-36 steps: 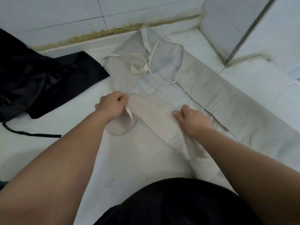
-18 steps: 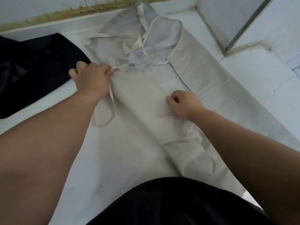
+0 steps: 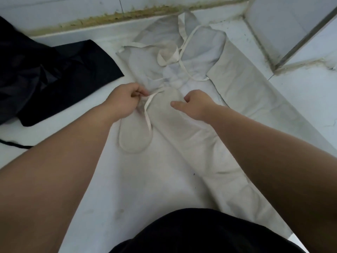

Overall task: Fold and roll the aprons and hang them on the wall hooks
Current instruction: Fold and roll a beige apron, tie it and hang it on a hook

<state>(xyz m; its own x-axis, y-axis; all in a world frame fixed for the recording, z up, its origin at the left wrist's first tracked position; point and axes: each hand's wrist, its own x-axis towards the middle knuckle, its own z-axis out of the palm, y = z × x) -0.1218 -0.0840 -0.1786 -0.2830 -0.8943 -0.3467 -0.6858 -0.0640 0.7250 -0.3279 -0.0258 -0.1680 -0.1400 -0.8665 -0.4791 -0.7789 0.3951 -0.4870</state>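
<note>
- The pale apron point(image 3: 184, 143) lies spread on the white counter point(image 3: 300, 99) (it may be a tiled floor; the view does not settle it). Its sides are folded inward into a long band that runs from the wall toward the person.
- The bib end, nearest the wall, is bunched, with the neck strap point(image 3: 168, 55) lying in a loose knot on top of it.
- The left hand point(image 3: 122, 101) has its grip closed on a waist tie point(image 3: 148, 123), pinching it near where it joins the cloth. The rest of the tie hangs down in a loop across the fold.
- The right hand point(image 3: 197, 106) rests on the top of the folded band with the fingers curled and the thumb out. Whether its grip has cloth in it cannot be told.
- By the look of it, the lengthwise folding of this apron is mostly done and the ties are being tidied. Rolling has not begun.
- A black apron point(image 3: 54, 75) lies crumpled and unfolded to the left, just beside the pale one, with its black cord point(image 3: 14, 145) trailing over the counter. It appears untouched.
- No wall hooks are in view, so nothing has been hung as far as can be seen.
- The white tiled wall point(image 3: 73, 8) meets the counter along a yellow-brown, grimy seam.
- To the right a corner post point(image 3: 273, 24) edged with a grey metal strip juts out, with dirt along its foot.
- The counter is pale and glossy, with small specks.
</note>
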